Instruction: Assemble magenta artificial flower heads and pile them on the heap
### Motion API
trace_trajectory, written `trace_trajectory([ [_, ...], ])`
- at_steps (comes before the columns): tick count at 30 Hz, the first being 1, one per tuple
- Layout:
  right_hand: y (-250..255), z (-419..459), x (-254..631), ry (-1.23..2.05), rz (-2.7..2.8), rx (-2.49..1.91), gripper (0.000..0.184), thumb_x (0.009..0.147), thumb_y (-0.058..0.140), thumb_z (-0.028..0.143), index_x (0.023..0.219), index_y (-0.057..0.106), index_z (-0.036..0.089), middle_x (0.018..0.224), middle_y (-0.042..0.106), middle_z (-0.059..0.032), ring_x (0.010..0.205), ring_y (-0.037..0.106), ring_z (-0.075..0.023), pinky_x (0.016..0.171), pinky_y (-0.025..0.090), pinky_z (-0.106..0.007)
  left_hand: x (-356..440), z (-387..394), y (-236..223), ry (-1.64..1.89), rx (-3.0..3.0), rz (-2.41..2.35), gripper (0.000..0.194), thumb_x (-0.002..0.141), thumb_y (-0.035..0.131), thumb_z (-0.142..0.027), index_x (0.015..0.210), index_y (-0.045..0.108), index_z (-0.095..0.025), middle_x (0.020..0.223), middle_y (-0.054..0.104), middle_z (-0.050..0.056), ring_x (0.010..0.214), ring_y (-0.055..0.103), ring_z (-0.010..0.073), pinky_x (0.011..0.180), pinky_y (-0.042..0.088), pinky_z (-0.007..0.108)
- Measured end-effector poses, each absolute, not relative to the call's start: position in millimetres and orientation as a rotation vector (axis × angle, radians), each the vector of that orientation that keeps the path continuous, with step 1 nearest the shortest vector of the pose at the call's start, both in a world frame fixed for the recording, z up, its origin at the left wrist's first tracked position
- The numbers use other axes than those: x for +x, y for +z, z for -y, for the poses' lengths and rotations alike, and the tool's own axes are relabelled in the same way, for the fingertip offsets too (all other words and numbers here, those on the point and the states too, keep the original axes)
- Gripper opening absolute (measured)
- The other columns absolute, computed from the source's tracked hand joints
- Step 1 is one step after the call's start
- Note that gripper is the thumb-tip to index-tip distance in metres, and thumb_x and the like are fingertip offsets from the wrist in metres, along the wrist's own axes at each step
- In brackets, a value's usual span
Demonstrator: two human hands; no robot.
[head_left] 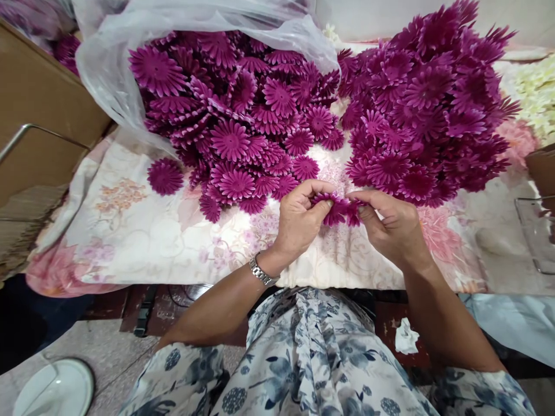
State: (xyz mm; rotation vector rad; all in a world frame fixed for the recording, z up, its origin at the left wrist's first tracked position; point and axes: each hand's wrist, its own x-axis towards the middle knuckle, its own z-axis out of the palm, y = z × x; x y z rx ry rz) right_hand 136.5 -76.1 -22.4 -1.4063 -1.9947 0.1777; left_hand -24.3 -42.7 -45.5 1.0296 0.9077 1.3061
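There are two heaps of magenta flowers, two hands and one wristwatch.

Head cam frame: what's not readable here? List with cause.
All head view:
- Number of flower pieces held: overlapping petals, fingers of the left hand and right hand cover parts.
- Dial on metal watch band: turned away.
- Depth of bagged flowers: top layers hide it.
- Full extent of cream flowers: cut by right edge.

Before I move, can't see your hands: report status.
Left hand, right hand pinching frilly magenta artificial flower pieces. Close beyond: magenta flower heap spilling from translucent plastic bag; second heap to its right.
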Motion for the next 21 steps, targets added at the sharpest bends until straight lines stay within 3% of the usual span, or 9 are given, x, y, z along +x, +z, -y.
trace_trajectory([
  [3,-17,78,145,0.232,1.85,-1.501,0.022,0.086,0.055,0.019,0.104,0.067,0.019,0.093,0.074,-0.004,0.074,0.068,-0.014,0.064,0.052,-0.025,-25,41,-46,1.335,0.971,-0.89,0.02,0.065,0.062,-0.002,0.076,0.066,-0.018,0.075,0.065,-0.003,0.071,0.059,0.0073,0.065,0.048,0.018],
  [8,-10,78,148,0.277,1.734,-1.556,0.015,0.083,0.063,0.032,0.082,0.069,0.018,0.058,0.062,0.0031,0.046,0.051,-0.007,0.045,0.038,-0.019,-24,40,-45,1.315,0.904,-0.861,0.021,0.062,0.062,-0.001,0.074,0.067,-0.018,0.073,0.065,-0.004,0.069,0.058,0.0064,0.064,0.046,0.017],
  [12,-10,77,143,0.298,1.728,-1.575,0.031,0.086,0.057,0.04,0.066,0.061,0.017,0.047,0.05,0.0045,0.042,0.042,-0.0057,0.042,0.03,-0.019,-24,41,-43,1.286,0.888,-0.864,0.021,0.062,0.062,-0.002,0.073,0.068,-0.018,0.072,0.065,-0.004,0.067,0.057,0.0065,0.062,0.045,0.017],
  [17,-13,76,139,0.255,1.685,-1.593,0.049,0.085,0.056,0.044,0.047,0.039,0.017,0.042,0.033,0.0061,0.04,0.029,-0.0038,0.041,0.02,-0.022,-26,43,-38,1.21,0.916,-0.842,0.021,0.062,0.061,-0.002,0.074,0.068,-0.018,0.072,0.064,-0.004,0.065,0.055,0.0061,0.061,0.044,0.018],
  [21,-12,76,142,0.061,1.661,-1.639,0.043,0.085,0.056,0.045,0.053,0.046,0.018,0.045,0.035,0.0061,0.042,0.03,-0.005,0.045,0.023,-0.023,-28,45,-36,1.128,0.962,-0.826,0.022,0.063,0.059,-0.001,0.074,0.069,-0.018,0.071,0.064,-0.004,0.063,0.054,0.0058,0.059,0.041,0.018],
])
